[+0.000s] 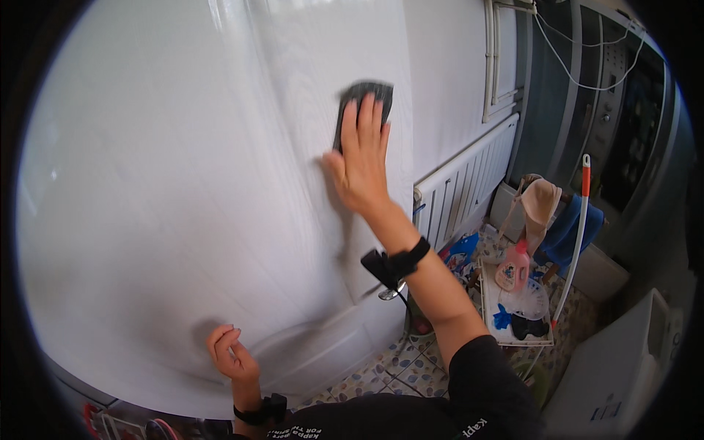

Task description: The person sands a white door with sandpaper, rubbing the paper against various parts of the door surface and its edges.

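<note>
A white wood-grain door (181, 165) with a raised panel edge fills the left and middle of the view. High on its right part, my right hand (363, 165) lies flat over a dark grey cloth (366, 91), pressing it against the surface. The cloth's lower part is hidden under my palm and fingers. My left hand (234, 355) is held low by the door, fingers loosely curled with nothing in them; I cannot tell whether it touches the door. Below my right wrist, a metal door handle (391, 292) is partly covered by the arm.
Right of the door, a white radiator (467, 181) runs along the wall. A white tray (489, 308) bears a pink detergent bottle (512, 270) and a plastic basket (531, 300). A long pole (575, 242) leans nearby. A white appliance (610, 363) stands lower right.
</note>
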Motion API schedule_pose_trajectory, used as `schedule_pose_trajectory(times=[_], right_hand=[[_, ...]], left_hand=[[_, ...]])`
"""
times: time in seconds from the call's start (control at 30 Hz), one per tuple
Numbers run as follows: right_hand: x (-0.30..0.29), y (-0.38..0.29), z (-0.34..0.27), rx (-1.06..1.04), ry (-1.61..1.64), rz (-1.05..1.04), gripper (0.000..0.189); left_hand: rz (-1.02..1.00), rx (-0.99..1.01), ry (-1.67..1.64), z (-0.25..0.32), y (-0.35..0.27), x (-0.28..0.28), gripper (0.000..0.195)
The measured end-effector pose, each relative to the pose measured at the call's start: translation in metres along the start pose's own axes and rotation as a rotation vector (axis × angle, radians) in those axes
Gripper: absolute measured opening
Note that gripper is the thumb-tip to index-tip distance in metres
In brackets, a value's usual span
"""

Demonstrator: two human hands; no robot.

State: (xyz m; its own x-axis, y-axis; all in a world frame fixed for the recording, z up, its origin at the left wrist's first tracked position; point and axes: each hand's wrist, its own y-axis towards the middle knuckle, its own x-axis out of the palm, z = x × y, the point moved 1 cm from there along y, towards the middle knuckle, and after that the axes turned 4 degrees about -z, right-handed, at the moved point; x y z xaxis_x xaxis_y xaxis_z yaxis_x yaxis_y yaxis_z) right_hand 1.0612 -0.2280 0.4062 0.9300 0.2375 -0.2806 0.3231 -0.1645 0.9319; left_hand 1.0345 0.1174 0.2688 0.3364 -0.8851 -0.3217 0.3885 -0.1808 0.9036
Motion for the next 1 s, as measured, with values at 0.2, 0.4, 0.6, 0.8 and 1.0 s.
schedule_pose_trajectory(times=[0.2, 0.4, 0.6, 0.8, 1.0], right_hand=[[0.000, -0.024, 0.048, 0.233, 0.013, 0.076, 0.070], [0.036, -0.172, 0.062, 0.438, 0.085, -0.029, 0.073], [0.053, -0.242, 0.033, 0.601, 0.009, -0.200, 0.072], [0.054, -0.204, -0.023, 0.373, 0.151, -0.113, 0.072], [0.054, -0.193, -0.032, 0.314, 0.161, -0.097, 0.070]], left_hand=[[-0.011, -0.002, -0.004, -0.012, -0.007, -0.004, 0.019], [-0.064, 0.009, 0.050, -0.020, -0.006, -0.012, 0.017], [-0.033, -0.027, -0.101, -0.023, -0.006, -0.007, 0.019], [-0.078, -0.032, -0.113, -0.028, -0.014, -0.016, 0.017], [-0.058, -0.011, -0.049, -0.046, -0.022, -0.036, 0.017]])
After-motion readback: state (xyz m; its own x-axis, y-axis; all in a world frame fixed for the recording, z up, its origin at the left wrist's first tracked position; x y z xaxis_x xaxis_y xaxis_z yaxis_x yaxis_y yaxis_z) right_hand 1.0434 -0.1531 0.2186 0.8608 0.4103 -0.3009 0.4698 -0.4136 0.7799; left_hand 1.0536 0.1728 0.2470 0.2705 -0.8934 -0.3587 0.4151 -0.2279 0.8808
